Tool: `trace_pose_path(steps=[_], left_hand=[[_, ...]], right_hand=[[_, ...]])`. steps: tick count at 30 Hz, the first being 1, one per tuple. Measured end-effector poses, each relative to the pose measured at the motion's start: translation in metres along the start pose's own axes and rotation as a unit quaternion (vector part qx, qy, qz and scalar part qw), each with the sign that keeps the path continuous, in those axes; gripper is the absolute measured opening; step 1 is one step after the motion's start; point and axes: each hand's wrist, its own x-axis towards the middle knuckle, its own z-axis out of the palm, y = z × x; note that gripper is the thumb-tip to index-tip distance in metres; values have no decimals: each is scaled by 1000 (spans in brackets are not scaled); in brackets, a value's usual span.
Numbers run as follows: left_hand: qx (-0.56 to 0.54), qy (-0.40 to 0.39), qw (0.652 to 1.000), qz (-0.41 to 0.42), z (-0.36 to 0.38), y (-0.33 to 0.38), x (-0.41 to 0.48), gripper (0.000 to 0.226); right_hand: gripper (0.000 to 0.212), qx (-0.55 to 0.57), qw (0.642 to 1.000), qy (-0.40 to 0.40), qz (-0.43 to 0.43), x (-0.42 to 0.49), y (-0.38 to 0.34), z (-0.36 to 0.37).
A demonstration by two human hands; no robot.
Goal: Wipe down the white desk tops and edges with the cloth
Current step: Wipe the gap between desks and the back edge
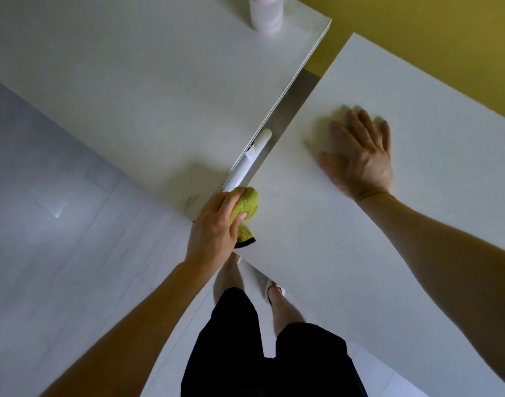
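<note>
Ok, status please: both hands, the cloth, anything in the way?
Left hand grips green cloth at the gap between desks. Right hand flat on right desk. Bottle stands on left desk, far from cloth.

Looks down on two white desks, the left desk (131, 96) and the right desk (360, 253), set apart by a narrow gap. Grips a bunched green cloth (244, 206) in the left hand (214, 224), at the near end of that gap against the right desk's edge, right at the lower end of a white cylinder (251, 159) lying along the gap. Rests the right hand (360, 156) flat, fingers spread, on the right desk's top. Shows a blurred pink-and-white bottle (266, 12) upright at the left desk's far end, pale floor (45, 224) to the left, black shorts (259, 353) below.
</note>
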Motion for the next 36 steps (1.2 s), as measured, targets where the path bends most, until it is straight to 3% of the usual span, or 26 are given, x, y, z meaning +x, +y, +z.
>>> trace_pose_path(steps=[7,14,24,29,33,36], left_hand=[[25,-25,999,22,7,15,50,45],[10,-33,998,61,37,84,207,40],[35,-37,988,146,87,160,400,40],[56,-50,950,302,83,150,409,53],[84,-70,911,396,73,135,400,73],[79,-116,860,491,67,147,382,74]], right_hand=[[50,-16,1000,-8,5,2,-2,-1],[59,-28,994,2,105,-4,-10,-3],[56,-11,993,21,118,-6,-9,-2],[58,6,991,23,132,-7,-7,-4],[64,7,971,78,225,-7,-3,-1],[63,24,960,114,255,-8,-1,3]])
